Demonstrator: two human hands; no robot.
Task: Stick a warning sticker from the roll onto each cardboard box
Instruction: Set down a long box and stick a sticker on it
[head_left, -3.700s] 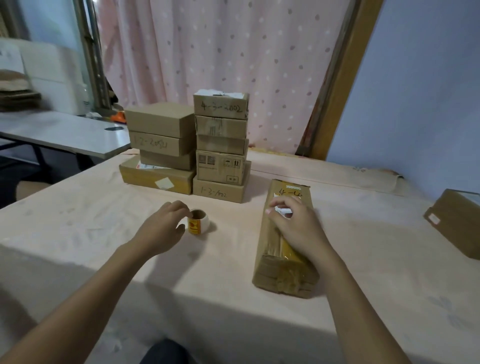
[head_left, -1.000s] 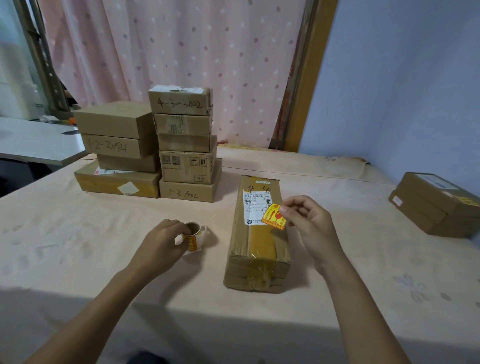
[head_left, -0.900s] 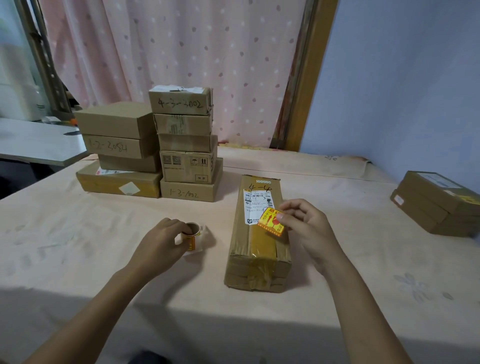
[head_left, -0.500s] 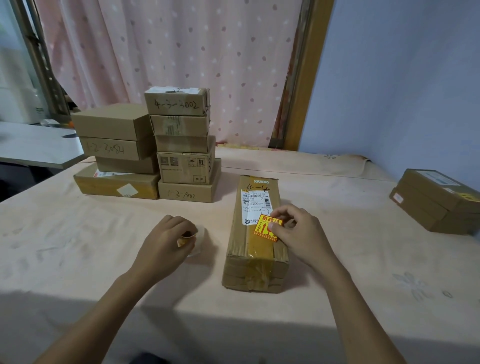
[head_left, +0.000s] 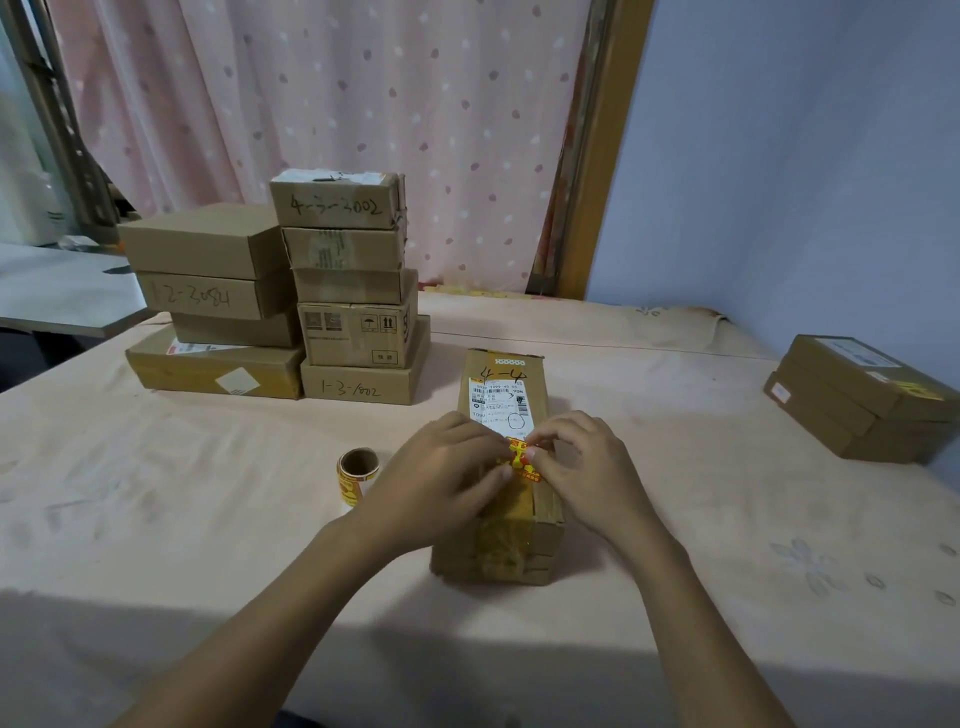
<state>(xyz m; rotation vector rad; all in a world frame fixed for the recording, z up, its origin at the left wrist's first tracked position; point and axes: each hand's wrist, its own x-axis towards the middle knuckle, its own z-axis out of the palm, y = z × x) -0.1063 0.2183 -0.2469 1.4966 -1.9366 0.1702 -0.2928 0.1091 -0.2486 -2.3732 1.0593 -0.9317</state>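
The warning sticker (head_left: 520, 458) sits on top of the long cardboard box (head_left: 511, 540), just below its white label (head_left: 500, 404). The right hand (head_left: 589, 470) pinches the sticker's right edge between thumb and forefinger. The left hand (head_left: 441, 470) has bent fingertips on its left edge, pinching or pressing, I cannot tell. The sticker roll (head_left: 357, 475) stands just left of the box, with neither hand on it.

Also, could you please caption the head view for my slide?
Left hand and right hand hold a warning sticker on the long cardboard box, sticker roll beside it.
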